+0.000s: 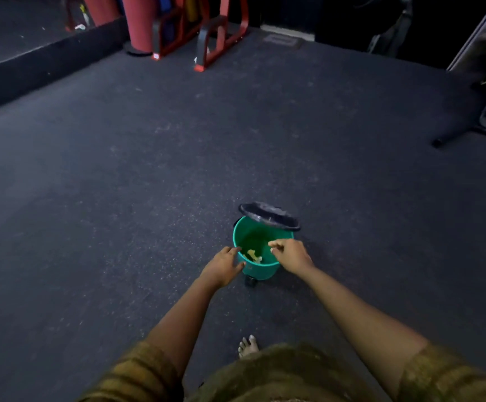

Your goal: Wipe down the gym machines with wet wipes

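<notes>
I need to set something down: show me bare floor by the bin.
Bare floor between bin and platform on the left, and between bin and red rack ahead. Crowded at the bin: left hand and right hand.

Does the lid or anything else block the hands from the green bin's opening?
Nothing visible does. The black lid stands tipped up at the far rim, leaving the green bin open. The right hand hangs over the opening, the left hand at the near-left rim; a crumpled pale wipe lies inside.
</notes>
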Demonstrator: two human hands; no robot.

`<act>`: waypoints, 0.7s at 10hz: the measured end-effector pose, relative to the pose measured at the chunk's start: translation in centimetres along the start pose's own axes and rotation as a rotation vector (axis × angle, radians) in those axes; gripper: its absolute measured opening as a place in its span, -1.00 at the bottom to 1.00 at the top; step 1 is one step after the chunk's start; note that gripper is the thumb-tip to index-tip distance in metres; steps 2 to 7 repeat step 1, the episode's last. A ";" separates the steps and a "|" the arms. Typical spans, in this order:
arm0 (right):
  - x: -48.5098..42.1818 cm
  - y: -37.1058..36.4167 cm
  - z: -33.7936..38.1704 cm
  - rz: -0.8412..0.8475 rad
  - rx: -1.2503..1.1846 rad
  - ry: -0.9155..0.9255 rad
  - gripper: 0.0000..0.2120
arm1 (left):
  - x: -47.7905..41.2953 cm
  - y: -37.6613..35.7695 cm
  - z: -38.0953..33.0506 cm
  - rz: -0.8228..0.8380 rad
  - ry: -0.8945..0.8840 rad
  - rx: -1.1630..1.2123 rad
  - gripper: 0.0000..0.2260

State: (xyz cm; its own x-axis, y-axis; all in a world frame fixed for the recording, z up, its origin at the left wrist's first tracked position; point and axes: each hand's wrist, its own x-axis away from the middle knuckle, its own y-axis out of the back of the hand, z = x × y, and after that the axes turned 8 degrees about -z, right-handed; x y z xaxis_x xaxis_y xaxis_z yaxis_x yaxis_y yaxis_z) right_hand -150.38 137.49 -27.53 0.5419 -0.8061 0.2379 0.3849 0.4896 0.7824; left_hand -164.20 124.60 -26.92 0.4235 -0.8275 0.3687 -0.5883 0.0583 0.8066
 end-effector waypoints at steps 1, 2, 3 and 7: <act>3.2 0.6 -2.0 -0.073 -0.023 -0.060 -0.72 | 1.4 -1.0 -1.5 0.051 -0.088 -0.052 -0.52; 3.2 0.6 -2.0 -0.073 -0.023 -0.060 -0.72 | 1.4 -1.0 -1.5 0.051 -0.088 -0.052 -0.52; 3.2 0.6 -2.0 -0.073 -0.023 -0.060 -0.72 | 1.4 -1.0 -1.5 0.051 -0.088 -0.052 -0.52; 3.2 0.6 -2.0 -0.073 -0.023 -0.060 -0.72 | 1.4 -1.0 -1.5 0.051 -0.088 -0.052 -0.52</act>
